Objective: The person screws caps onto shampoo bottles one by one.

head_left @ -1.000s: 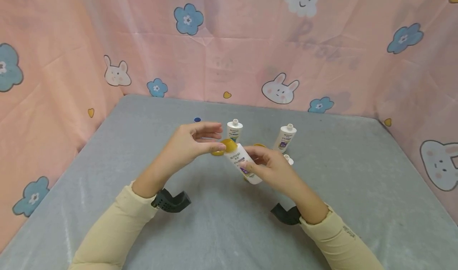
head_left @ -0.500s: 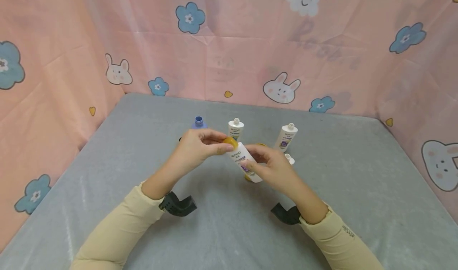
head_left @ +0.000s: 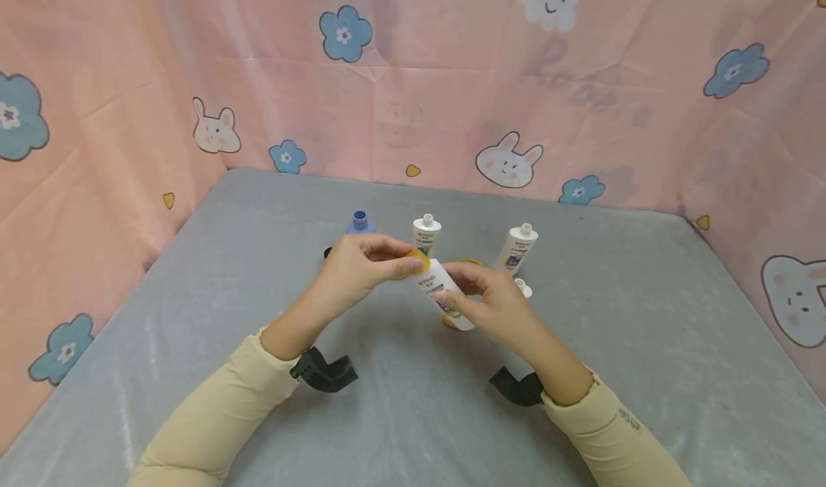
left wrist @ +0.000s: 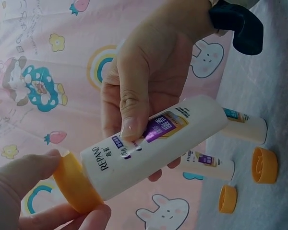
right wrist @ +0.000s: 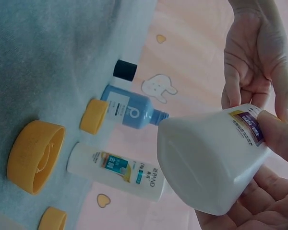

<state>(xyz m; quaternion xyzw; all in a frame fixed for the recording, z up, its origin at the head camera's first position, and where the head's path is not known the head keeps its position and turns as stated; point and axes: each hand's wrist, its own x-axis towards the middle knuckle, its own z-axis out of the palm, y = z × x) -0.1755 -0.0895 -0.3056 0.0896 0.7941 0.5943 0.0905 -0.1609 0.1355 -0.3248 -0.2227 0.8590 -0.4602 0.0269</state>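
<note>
Overall, a pink backdrop printed with white rabbits and blue flowers fills the upper part of the head view, while a grey-covered table spreads across the lower part. A pale left sleeve enters at the lower left and a matching right sleeve at the lower right.

At the centre of the frame, the left hand and right hand meet at a held white bottle, raised off the table and tilted, its top toward the upper left. The right fingers wrap its body, the thumb beside its purple label. The left fingers pinch a yellow cap against the bottle's top; whether it is threaded on, I cannot tell.

Farther back, a middle white bottle and a right white bottle stand with bare necks, and a blue bottle shows partly behind the left hand.

Smallest, loose yellow caps lie at the lower left of the right wrist view, with a black cap near the blue bottle, upper left of centre.
</note>
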